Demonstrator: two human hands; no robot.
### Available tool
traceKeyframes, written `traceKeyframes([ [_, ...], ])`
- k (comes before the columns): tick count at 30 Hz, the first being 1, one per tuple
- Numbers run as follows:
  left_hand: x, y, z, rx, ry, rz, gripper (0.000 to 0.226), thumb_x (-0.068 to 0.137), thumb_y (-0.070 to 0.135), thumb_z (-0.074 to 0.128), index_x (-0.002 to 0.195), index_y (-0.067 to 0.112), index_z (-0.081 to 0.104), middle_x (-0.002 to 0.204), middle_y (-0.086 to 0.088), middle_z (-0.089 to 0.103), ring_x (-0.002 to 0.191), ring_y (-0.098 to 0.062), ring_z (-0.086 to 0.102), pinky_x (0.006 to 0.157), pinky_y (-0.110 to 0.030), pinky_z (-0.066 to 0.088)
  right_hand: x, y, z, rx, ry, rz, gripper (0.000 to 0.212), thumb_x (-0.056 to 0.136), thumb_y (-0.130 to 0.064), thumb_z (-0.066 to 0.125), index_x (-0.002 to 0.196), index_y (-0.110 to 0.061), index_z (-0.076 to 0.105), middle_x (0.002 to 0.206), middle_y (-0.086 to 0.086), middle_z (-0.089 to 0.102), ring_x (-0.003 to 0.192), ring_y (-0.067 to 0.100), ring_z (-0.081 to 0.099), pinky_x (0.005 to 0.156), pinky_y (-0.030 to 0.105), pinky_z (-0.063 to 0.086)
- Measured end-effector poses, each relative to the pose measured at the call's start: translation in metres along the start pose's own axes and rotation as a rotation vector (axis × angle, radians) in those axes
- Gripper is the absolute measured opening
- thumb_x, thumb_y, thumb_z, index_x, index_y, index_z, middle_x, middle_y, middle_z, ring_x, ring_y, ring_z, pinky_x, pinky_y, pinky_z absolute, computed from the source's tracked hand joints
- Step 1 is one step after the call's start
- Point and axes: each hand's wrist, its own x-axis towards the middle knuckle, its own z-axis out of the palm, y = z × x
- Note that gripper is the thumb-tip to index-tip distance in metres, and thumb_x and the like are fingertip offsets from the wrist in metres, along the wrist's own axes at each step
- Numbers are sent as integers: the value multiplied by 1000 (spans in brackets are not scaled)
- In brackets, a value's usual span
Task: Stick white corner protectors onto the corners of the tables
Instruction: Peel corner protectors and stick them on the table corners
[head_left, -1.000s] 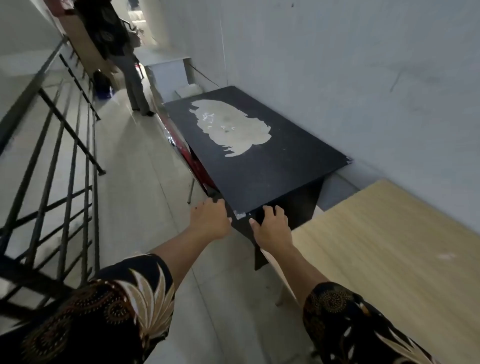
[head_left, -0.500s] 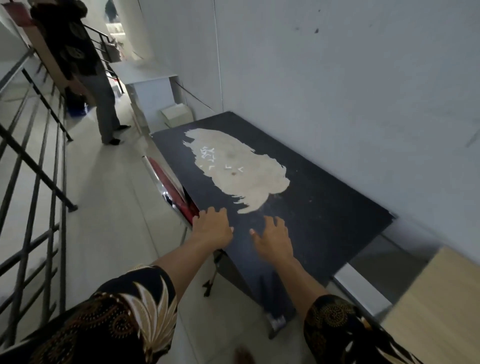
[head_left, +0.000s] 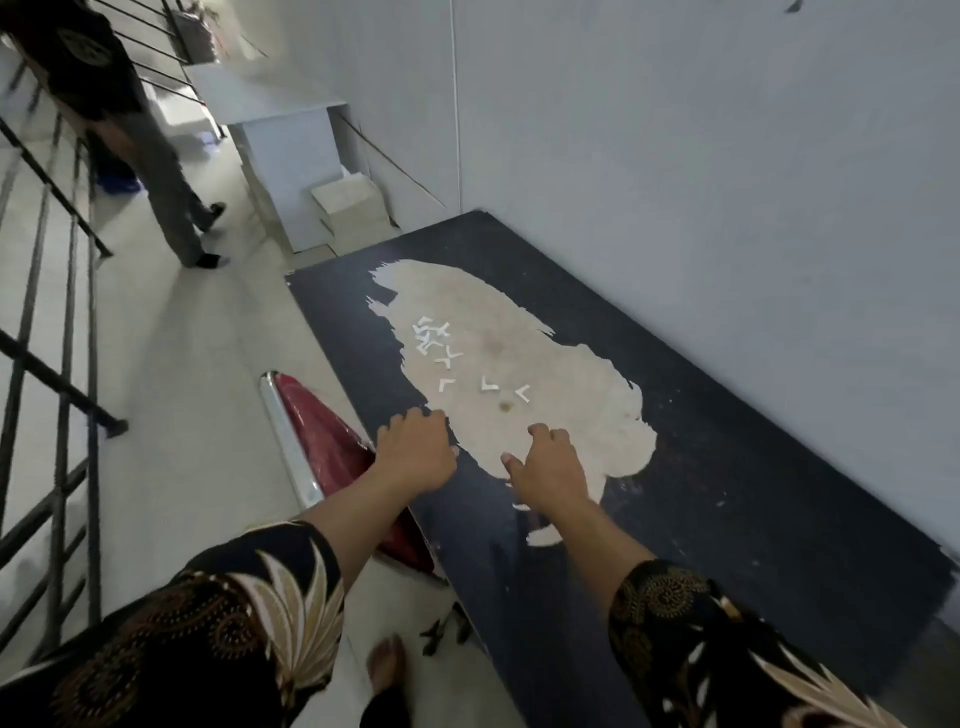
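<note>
A black table (head_left: 727, 467) with a large worn pale patch stands against the wall. Several small white corner protectors (head_left: 441, 348) lie scattered on the patch. My left hand (head_left: 415, 454) hovers over the table's near edge with fingers loosely curled, holding nothing I can see. Beside it, over the patch, my right hand (head_left: 548, 467) reaches out with relaxed fingers. Both hands are short of the protectors.
A red chair with a chrome rim (head_left: 311, 457) is tucked under the table's left edge. A black railing (head_left: 57, 364) runs along the left. A person (head_left: 130, 130) stands at the back beside a white cabinet (head_left: 280, 145) and box (head_left: 353, 202).
I have walked from the table's near corner along its side. Both hands left the corner and now reach over the middle of the tabletop, closer to the protectors.
</note>
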Motion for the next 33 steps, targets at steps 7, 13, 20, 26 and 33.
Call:
traceKeyframes([
  [7, 132, -20, -3, -7, -63, 129, 49, 100, 42, 49, 141, 17, 42, 134, -11, 51, 126, -34, 48, 103, -44, 39, 122, -45, 27, -87, 53, 134, 48, 97, -37, 61, 138, -17, 48, 137, 9, 49, 124, 28, 52, 102, 38, 48],
  [13, 208, -48, 5, -28, -198, 203, 50, 100, 45, 48, 142, 18, 43, 133, -10, 51, 126, -33, 48, 103, -44, 40, 192, -63, 57, -266, 58, 214, 40, 97, -35, 58, 133, -19, 51, 130, 9, 51, 119, 28, 50, 96, 37, 48],
  [20, 247, -64, 10, -100, -269, 248, 51, 100, 42, 49, 144, 18, 43, 137, -9, 49, 128, -31, 47, 104, -42, 38, 223, -59, 63, -430, 42, 184, 36, 91, -14, 63, 125, -22, 52, 123, 7, 50, 106, 24, 49, 89, 33, 47],
  [26, 254, -52, 12, -177, -273, 273, 49, 100, 39, 53, 143, 16, 46, 142, -9, 48, 131, -30, 47, 109, -42, 39, 230, -63, 57, -406, 96, 181, 30, 95, -24, 63, 124, -21, 59, 123, 3, 58, 108, 21, 53, 94, 31, 46],
  [33, 229, -12, 3, -554, -258, 245, 37, 102, 30, 52, 138, 20, 55, 134, 0, 62, 119, -20, 60, 103, -33, 46, 183, -58, 34, -13, 292, 272, 17, 96, -28, 66, 108, -17, 68, 101, 0, 72, 87, 19, 63, 84, 36, 54],
])
